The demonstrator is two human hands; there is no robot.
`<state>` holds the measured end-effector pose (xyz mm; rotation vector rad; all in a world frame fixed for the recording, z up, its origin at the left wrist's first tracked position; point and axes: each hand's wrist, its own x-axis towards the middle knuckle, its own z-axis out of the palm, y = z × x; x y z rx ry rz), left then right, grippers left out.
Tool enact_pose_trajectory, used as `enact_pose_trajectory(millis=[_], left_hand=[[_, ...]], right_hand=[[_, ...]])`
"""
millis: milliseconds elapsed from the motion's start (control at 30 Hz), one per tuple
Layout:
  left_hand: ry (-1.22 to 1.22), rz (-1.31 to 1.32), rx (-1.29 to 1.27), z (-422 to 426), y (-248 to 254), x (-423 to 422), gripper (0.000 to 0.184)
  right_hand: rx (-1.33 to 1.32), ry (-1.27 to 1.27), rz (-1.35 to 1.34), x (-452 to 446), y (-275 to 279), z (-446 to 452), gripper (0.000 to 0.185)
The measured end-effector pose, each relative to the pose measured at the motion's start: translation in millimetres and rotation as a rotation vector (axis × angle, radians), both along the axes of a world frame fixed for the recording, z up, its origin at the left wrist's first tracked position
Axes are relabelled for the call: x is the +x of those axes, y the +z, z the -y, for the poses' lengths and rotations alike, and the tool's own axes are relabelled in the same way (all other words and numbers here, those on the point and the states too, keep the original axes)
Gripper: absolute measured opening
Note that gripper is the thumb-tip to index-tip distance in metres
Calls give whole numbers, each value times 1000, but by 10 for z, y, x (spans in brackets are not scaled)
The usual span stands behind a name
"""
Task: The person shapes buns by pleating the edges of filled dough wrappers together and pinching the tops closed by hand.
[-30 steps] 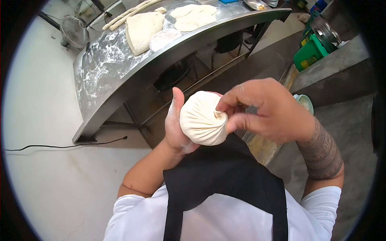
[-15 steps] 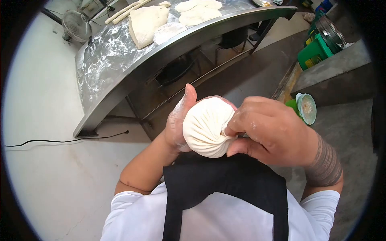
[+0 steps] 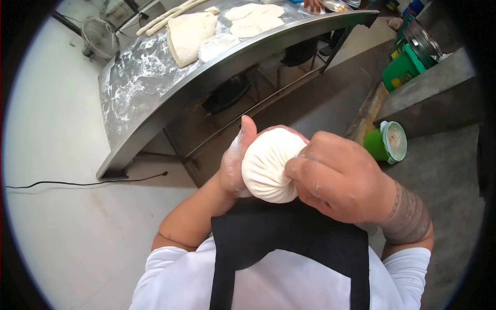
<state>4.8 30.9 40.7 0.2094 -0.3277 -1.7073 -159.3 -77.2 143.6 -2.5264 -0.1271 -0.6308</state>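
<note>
A round, pleated dough bun (image 3: 269, 164) rests in my left hand (image 3: 237, 157), in front of the black apron. The thumb of that hand stands up beside the bun, and its palm and fingers cup it from below and behind; most of these fingers are hidden. My right hand (image 3: 347, 174) pinches the gathered dough at the bun's right side, where the pleats meet. White flour dusts my left thumb and palm. The pinched tip itself is hidden by my right fingers.
A floured metal table (image 3: 135, 98) holds a large dough slab (image 3: 190, 35), flat dough rounds (image 3: 254, 21) and dough strips (image 3: 173, 15). A co-worker's hand (image 3: 313, 5) is at its far edge. Green buckets (image 3: 376, 145) stand at right; a black cable (image 3: 88, 183) runs at left.
My right thumb has closed in against the fingers at the pleats. Both hands and the bun have shifted slightly. A co-worker's hand has appeared at the table's far edge.
</note>
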Motion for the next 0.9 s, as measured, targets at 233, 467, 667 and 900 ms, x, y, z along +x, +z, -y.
enact_pose_trajectory(millis=[233,467,667,900], left_hand=[[243,178,69,174,-19,-177,94],[110,129,48,403,-114,-230,93],[53,33,70,635,-131,-389,94],[215,16,64,997,-197,-746,94]], right_hand=[[201,-92,-36,-70,-78,204,24],[176,-25,-21,-191,-160,406,27],[129,-31,-19,-337,-169,621,29],[205,-19,-35,-533,-241,1087,20]])
